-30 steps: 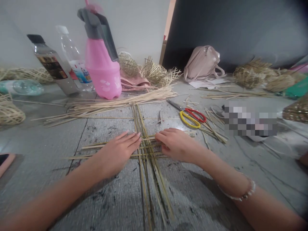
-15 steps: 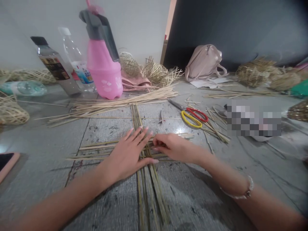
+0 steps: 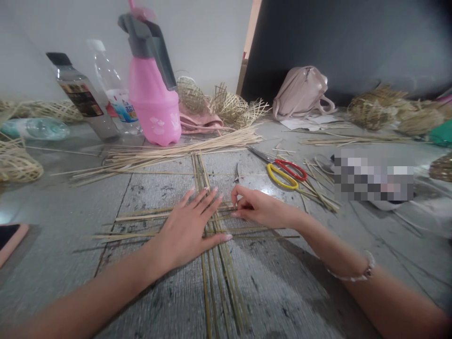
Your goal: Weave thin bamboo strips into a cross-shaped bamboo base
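Observation:
Long thin bamboo strips [image 3: 224, 282] run away from me across the floor, crossed by sideways strips [image 3: 141, 217] in an open lattice. My left hand [image 3: 187, 223] lies flat over the crossing, fingers spread and thumb stretched to the right, pressing the strips down. Just right of the crossing, my right hand [image 3: 252, 205] is closed, with index finger and thumb curled together at a sideways bamboo strip. Its other fingers are folded and partly hidden. Beyond the right hand lie scissors [image 3: 282, 174] with one red and one yellow handle.
A pile of pale strips [image 3: 169, 149] lies across the back. Behind it stand a pink spray bottle [image 3: 153, 103] and two drink bottles, one with a dark label [image 3: 83, 99]. A small curved blade [image 3: 237, 173] lies beyond my hands. A phone [image 3: 12, 240] is at the left edge.
My right hand has shifted slightly right, away from the left hand, and its index finger is more bent. The sideways strips by it have moved slightly apart. My left hand stays in place.

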Available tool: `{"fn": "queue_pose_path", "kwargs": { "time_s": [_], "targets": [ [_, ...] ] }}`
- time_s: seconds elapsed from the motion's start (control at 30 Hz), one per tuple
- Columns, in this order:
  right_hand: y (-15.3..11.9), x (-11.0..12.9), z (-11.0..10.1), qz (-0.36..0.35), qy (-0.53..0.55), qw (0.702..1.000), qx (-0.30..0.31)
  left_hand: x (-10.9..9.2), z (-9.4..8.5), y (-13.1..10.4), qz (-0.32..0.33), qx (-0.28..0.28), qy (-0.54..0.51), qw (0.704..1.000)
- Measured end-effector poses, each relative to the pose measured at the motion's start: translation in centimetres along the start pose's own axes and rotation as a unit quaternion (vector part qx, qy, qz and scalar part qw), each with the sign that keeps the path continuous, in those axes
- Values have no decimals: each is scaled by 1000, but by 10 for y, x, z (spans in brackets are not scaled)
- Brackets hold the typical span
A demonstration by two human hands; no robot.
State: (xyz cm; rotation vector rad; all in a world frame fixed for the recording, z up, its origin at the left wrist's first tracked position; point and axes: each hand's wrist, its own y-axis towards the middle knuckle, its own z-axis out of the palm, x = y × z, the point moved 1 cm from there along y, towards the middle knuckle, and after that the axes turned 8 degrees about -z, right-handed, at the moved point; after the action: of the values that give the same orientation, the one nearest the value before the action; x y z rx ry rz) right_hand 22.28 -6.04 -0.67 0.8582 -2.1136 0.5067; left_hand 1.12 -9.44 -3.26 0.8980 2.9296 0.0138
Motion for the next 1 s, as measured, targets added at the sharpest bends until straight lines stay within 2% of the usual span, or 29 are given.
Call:
{"fn": "queue_pose_path", "kwargs": {
  "time_s": [0.23,0.4,0.47,0.53,0.6,0.67,0.73,0.83,0.9,1.0],
  "targets": [
    [-5,8,-9,60,-15,997,47,0,0,1,-8,10,0,1000],
    [-10,20,-7,86,-122,987,56,-1,1,1,-6,9,-3,1000],
    [-14,28,-4,87,-249,964,40,-2,1,1,-7,9,-5,1000],
    [-18,36,-1,98,-400,911,1,-1,-1,-1,-3,6,-9,1000],
    [-18,43,2,98,-502,858,-51,4,-6,-3,8,-2,-16,1000],
    [-15,44,6,54,-533,838,-103,15,-13,-7,24,-8,-18,1000],
    [-9,39,13,-40,-514,847,-133,31,-18,-12,40,-10,-12,999],
    [1,21,28,-190,-439,872,-101,51,-18,-18,66,27,-21,997],
    [7,9,36,-229,-404,883,-71,59,-13,-20,61,46,-29,997],
    [10,-2,40,-228,-374,898,-45,59,-7,-17,52,53,-26,997]
  ]
}}
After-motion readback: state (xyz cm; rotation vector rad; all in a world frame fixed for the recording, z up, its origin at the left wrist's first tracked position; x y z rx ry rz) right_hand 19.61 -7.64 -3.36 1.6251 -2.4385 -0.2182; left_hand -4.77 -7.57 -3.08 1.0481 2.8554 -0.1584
